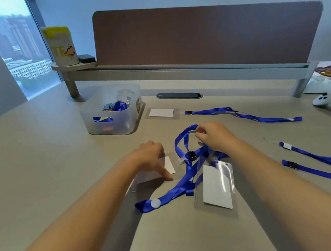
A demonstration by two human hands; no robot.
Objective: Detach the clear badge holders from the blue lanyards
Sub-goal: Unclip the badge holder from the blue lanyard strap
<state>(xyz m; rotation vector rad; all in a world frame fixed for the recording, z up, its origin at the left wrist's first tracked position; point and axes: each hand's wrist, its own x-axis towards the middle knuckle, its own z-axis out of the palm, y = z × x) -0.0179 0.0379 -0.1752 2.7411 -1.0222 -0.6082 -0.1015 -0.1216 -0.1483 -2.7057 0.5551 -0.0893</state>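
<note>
Below, head view: a person's two forearms reach over a pale tabletop [45, 153] strewn with lanyards and holders.
Left hand [150, 155]: fingers fairly straight, pressing a clear badge holder [169, 167] flat; nothing is gripped.
Right hand [215, 134]: fingers curled together, pinching the blue lanyard [178, 144] near the top of its raised loop; the exact pinch point is hidden by the fingers.
Black clip [191, 156]: lies between the two hands, joining the strap to a clear tab of the pressed holder.
Second holder [214, 186]: clear sleeve with a white card, lying across the same tangle of strap, nearer the viewer; its attachment cannot be made out.
Already separated, by appearance: a holder [161, 113] lies near the back, just beside a loose lanyard [244, 115] with its clip end free; two more straps [316, 163] lie at the right edge.
Storage bin [112, 109]: translucent, holding more blue strap.
Handling, strap: judged light, limp and smooth; it will slide and tangle, so it offers poor purchase.
Handling, holder: judged thin, flexible and slick; the slot tab may tear if pulled hard.
Where to take hold: probably the stiff black clip with one hand, and the holder's top edge beside the tab with the other.
</note>
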